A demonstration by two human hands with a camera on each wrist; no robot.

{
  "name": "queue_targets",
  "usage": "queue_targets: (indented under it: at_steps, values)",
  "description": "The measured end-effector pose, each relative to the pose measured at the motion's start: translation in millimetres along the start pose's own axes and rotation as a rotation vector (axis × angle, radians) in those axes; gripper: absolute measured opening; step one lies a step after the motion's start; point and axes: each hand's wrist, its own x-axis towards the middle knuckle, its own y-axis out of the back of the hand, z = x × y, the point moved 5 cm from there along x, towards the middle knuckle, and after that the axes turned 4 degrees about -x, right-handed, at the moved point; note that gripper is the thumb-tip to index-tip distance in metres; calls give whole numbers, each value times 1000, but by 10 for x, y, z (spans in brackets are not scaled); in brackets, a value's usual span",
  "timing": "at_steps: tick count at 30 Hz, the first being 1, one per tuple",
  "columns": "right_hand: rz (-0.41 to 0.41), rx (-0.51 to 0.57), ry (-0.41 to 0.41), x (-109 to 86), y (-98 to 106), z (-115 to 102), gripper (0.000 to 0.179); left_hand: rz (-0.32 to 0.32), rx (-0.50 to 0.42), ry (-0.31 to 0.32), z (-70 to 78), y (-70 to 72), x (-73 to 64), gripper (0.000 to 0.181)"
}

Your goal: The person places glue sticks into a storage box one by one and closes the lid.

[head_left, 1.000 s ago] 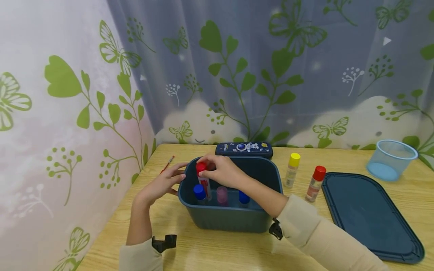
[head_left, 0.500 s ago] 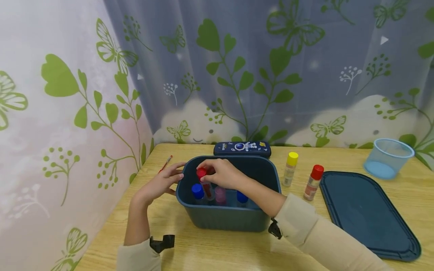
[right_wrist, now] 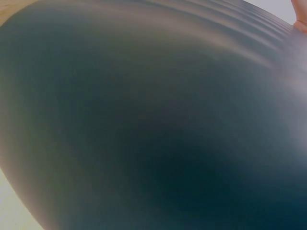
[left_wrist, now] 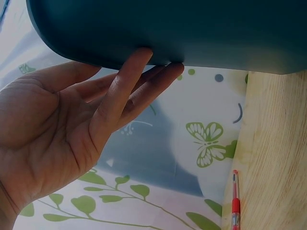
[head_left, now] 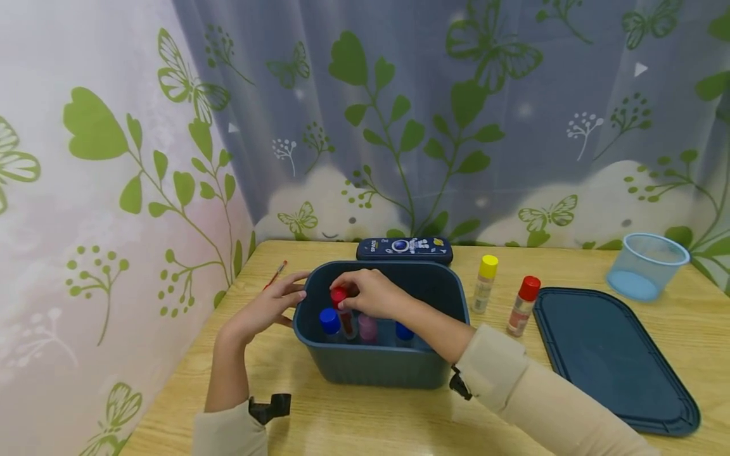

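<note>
A deep dark-teal plastic bin (head_left: 382, 367) stands on the table. My right hand (head_left: 376, 294) reaches into it and pinches the red cap of a slim clear bottle (head_left: 346, 324), which stands nearly upright inside. Beside that bottle are a blue-capped bottle (head_left: 329, 322), a small pink translucent piece (head_left: 367, 328) and another blue cap (head_left: 404, 332), partly behind my right forearm. My left hand (head_left: 270, 304) rests at the bin's left end, its fingers (left_wrist: 144, 57) fairly straight against the wall in the left wrist view. The right wrist view shows mostly the bin's blurred wall (right_wrist: 144, 120).
To the right stand a yellow-capped bottle (head_left: 485, 285) and a red-capped bottle (head_left: 523, 307). Further right lie a flat teal lid (head_left: 616, 361) and a clear blue cup (head_left: 647, 269). Behind the bin is a space-printed case (head_left: 405, 249); a red pen (left_wrist: 235, 206) lies at left.
My right hand has moved down into the bin, lowering the red-capped bottle beside the blue-capped one. My left hand stays at the bin's left end.
</note>
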Motion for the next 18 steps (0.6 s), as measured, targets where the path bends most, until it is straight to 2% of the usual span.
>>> queue_targets:
  at_steps: [5,18]
  values:
    - [-12,7,-6,-4,-5,-3,28,-9,3,-10,29,-4,-1,52]
    - [-54,-5,-39,-25,11,-29,29,7,19,12,14,1,-10,53]
